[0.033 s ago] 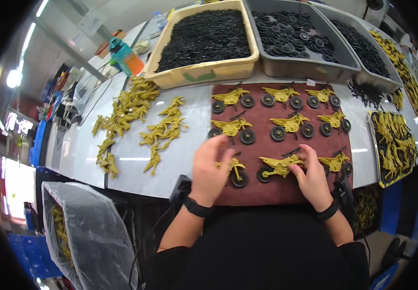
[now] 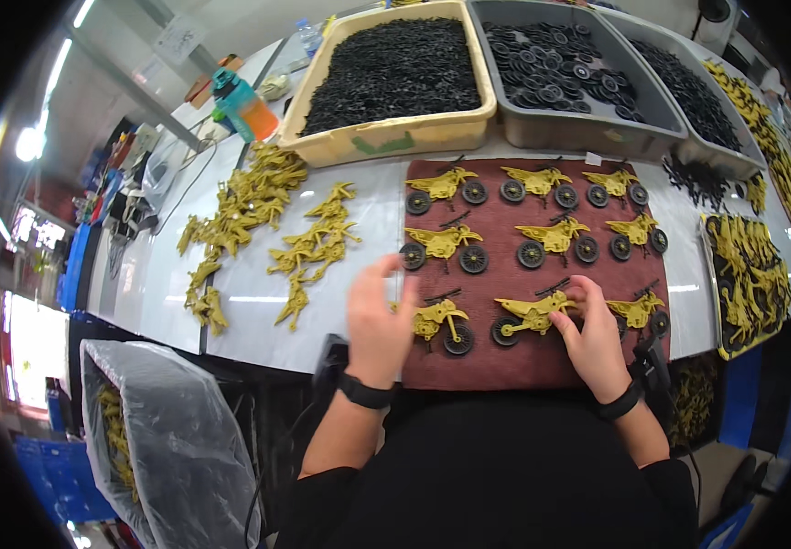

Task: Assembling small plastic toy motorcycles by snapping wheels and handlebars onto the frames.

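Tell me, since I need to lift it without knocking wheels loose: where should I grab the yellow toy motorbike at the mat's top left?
Probably pinch the yellow toy motorbike by its yellow body from above: it lies flat on the mat, black wheels at both ends.

I saw a yellow bin of black parts (image 2: 395,69), grey bins of wheels (image 2: 578,78), a teal-orange bottle (image 2: 244,105), loose yellow frames (image 2: 249,206), a plastic-lined sack (image 2: 171,439).

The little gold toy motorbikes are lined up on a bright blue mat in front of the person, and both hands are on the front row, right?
Not quite: the mat is dark red, not blue, as the head view shows. The rest holds: the gold toy motorbikes sit in rows on it, and the left hand and right hand are both at the front row.
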Demonstrator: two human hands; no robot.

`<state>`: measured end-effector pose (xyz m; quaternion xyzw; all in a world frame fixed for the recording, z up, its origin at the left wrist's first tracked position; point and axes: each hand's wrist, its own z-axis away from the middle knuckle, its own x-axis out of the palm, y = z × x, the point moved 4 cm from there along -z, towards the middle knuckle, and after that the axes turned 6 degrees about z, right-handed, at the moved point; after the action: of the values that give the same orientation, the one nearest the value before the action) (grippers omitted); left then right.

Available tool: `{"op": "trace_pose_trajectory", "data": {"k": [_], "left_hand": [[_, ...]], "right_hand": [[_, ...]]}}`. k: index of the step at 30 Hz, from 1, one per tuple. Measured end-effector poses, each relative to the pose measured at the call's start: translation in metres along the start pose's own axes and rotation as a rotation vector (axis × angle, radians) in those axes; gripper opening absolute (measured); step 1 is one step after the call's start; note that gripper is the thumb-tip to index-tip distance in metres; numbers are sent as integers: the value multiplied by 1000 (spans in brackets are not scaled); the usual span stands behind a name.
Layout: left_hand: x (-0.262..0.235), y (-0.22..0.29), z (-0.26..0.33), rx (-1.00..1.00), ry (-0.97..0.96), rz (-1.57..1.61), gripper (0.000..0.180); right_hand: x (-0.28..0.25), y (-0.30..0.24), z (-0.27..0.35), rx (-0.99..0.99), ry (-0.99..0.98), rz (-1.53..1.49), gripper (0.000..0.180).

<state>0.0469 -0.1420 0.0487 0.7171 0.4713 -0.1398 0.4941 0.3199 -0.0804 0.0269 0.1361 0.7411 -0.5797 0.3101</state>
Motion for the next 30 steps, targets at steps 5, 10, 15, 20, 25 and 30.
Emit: {"op": "trace_pose_trajectory", "data": {"k": [5, 10, 15, 20, 25, 30], "left_hand": [[-64, -90, 26, -508, 106, -756, 52], [-97, -136, 40, -697, -263, -567, 55], [-112, -105, 51, -472, -452, -312, 33], [-55, 41, -17, 68, -539, 198, 42], [61, 136, -37, 215, -586, 405, 48], [144, 183, -23, 359, -638, 449, 40]], "right_hand": [[-13, -21, -6, -198, 144, 297, 46], [-33, -21, -10, -139, 195, 120, 33], [-70, 4, -14, -28, 316, -42, 24], [-105, 38, -6, 94, 398, -212, 25], [-120, 61, 9, 119, 414, -153, 25], [-130, 74, 23, 161, 437, -64, 23]]}}
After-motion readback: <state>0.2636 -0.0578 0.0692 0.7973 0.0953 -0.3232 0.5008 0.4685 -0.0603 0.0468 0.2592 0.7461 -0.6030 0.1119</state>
